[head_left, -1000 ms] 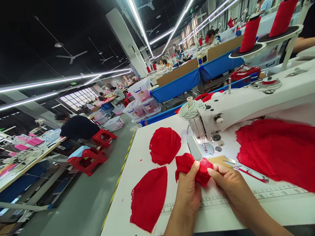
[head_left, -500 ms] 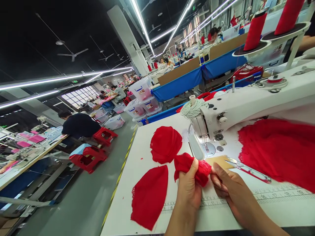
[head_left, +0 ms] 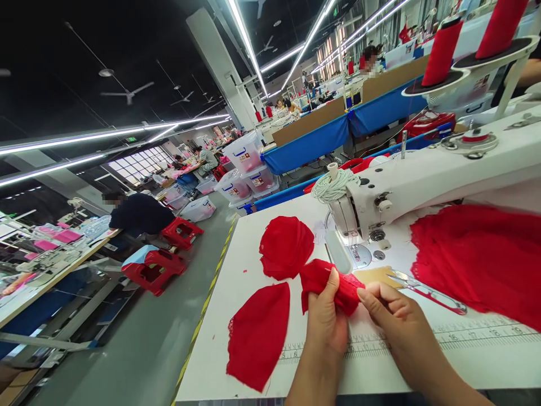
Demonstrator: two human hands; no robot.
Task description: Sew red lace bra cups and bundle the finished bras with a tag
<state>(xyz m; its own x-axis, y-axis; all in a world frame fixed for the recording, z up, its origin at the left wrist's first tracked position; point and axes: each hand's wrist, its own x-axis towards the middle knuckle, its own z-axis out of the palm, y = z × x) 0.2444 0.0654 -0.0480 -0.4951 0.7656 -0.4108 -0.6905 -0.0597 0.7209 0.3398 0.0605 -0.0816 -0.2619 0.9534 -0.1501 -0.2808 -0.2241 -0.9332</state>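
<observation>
Between my hands is a piece of red fabric (head_left: 318, 277) with a lacy edge, held just above the white table in front of the sewing machine (head_left: 376, 208). My left hand (head_left: 327, 316) is closed on its middle, thumb on top. My right hand (head_left: 391, 310) pinches the lace edge at its right end between thumb and fingers. A stack of rounded red pieces (head_left: 285, 248) lies behind my left hand, and a single red panel (head_left: 260, 337) lies flat to the left. Thread snips (head_left: 431, 292) rest on the table beyond my right hand.
A large red cloth (head_left: 477, 259) spreads under the machine arm at right. A printed ruler (head_left: 456, 337) runs along the table's front. Red thread cones (head_left: 443, 53) stand at upper right. Past the table's left edge are an aisle, red stools (head_left: 154, 268) and a seated person (head_left: 139, 214).
My right hand has turned, its fingers lifting and the thumb now lying along the fabric's end. The fabric looks flatter and more stretched between my hands.
</observation>
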